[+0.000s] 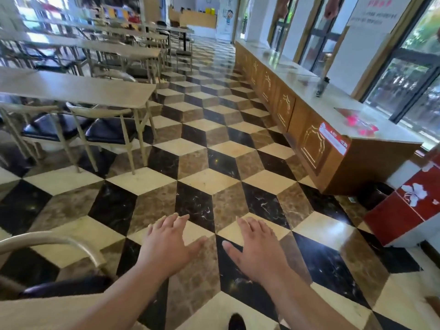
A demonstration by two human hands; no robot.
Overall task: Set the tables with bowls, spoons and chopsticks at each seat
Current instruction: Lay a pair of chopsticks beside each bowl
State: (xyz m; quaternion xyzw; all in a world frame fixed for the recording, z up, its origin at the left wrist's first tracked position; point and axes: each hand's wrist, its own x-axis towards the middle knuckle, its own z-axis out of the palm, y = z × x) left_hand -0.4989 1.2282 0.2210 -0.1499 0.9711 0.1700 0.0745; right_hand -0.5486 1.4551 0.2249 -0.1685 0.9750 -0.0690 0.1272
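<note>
My left hand (pixel 167 244) and my right hand (pixel 256 247) are stretched out side by side, palms down, over the patterned floor. Both hold nothing and their fingers are spread. No bowls, spoons or chopsticks show anywhere in view. A bare beige dining table (pixel 78 88) stands to the left, with two dark-cushioned chairs (pixel 107 132) tucked under its near side. More rows of bare tables (pixel 123 52) run behind it toward the back of the room.
A long wooden counter (pixel 316 134) lines the right wall under the windows, with a dark bottle (pixel 322 86) and pink items (pixel 357 123) on top. A red and white box (pixel 404 210) stands at its near end. A chair back (pixel 54 241) curves at lower left.
</note>
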